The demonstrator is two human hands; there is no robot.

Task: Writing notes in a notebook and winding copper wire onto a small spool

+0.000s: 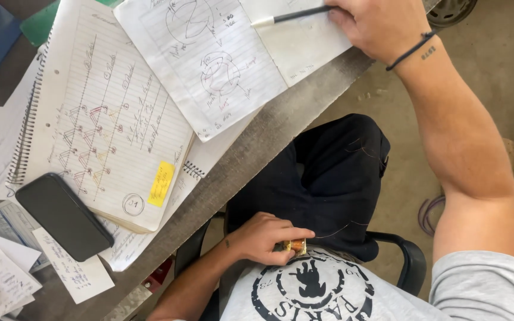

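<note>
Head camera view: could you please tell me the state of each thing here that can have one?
Phone: screen dark, lying flat on the papers.
Spiral notebook: open, lined page with diagrams showing.
Yellow sticky note: stuck on the notebook page.
Sketch sheet: lying face up over the notebook.
Pencil: held in the right hand, tip over the paper.
Small orange item: pinched in the left hand, at the lap.

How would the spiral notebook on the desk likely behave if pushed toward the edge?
The spiral notebook would probably slide as one stack, its wire binding holding the sheets. Its open page looks thin, so it may lift or curl. The loose sheet overlapping it would likely shift too.
</note>
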